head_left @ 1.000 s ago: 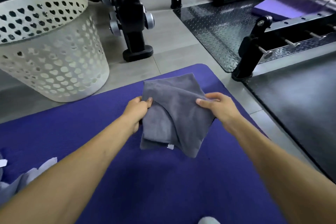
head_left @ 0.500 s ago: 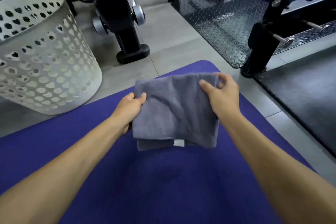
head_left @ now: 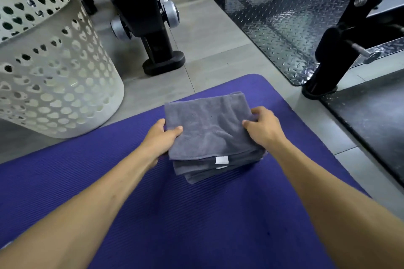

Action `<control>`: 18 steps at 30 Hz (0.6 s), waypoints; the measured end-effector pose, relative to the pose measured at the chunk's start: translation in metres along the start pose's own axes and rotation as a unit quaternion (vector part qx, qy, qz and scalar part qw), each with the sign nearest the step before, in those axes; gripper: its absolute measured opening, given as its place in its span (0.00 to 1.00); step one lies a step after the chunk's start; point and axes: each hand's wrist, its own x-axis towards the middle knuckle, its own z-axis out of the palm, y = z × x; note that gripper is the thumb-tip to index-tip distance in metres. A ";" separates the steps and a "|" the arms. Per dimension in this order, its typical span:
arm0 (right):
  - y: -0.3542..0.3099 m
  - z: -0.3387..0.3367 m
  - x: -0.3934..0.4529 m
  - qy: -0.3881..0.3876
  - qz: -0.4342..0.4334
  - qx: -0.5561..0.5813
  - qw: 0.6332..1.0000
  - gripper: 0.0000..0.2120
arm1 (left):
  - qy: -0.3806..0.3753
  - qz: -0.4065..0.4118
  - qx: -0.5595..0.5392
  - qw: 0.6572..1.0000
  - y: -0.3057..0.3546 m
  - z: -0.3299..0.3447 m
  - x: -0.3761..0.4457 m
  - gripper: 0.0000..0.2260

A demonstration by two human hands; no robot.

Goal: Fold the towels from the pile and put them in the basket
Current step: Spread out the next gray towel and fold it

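Note:
A grey towel [head_left: 209,129], folded into a thick square with a white label at its near edge, is in the middle of the view over the purple mat [head_left: 196,225]. My left hand [head_left: 161,140] grips its left edge, thumb on top. My right hand [head_left: 262,129] grips its right edge. The white plastic basket [head_left: 56,85] with heart-shaped holes stands on the floor to the far left, beyond the mat's edge. The pile of towels is out of view.
A black weight rack foot [head_left: 162,63] stands on the grey floor behind the mat. A diamond-plate mat [head_left: 284,24] and a black machine post [head_left: 323,81] lie to the far right. A dark rubber floor [head_left: 371,120] borders the right side.
The towel went from a loose, tilted half-fold held up to a flat, squared multi-layer fold lowered toward the mat. My right hand shifted from the top corner to the right edge.

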 end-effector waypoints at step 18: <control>0.019 0.019 -0.004 0.120 -0.269 -0.293 0.910 0.13 | 0.093 0.216 0.422 0.876 -0.003 0.034 -0.015 0.28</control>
